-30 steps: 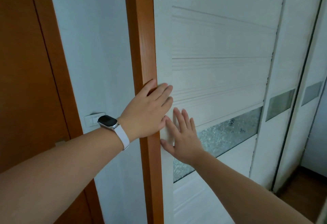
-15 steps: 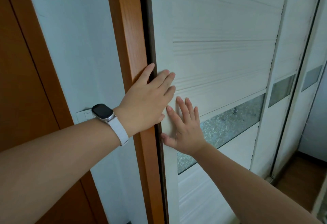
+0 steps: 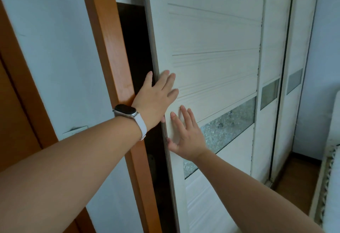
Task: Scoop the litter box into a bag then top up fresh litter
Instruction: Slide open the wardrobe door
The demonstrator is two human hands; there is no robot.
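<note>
A white sliding wardrobe door (image 3: pixel 211 36) with a frosted glass strip fills the middle of the view. My left hand (image 3: pixel 154 98), with a watch on the wrist, presses flat on the door's left edge, fingers straight. Just below it, my right hand (image 3: pixel 184 137) lies flat against the same door, fingers spread. A dark gap (image 3: pixel 134 49) shows between the door and the orange wooden frame (image 3: pixel 108 49). No litter box, bag or scoop is in view.
A pale wall with a light switch (image 3: pixel 75 130) is to the left, beside a brown door (image 3: pixel 11 104). More white sliding panels (image 3: pixel 276 49) run to the right. Wooden floor (image 3: pixel 292 179) and a white bed edge (image 3: pixel 331 177) lie at the lower right.
The white door has slid to the right under both hands, opening a dark gap beside the orange frame. A shelf edge inside now shows at the top.
</note>
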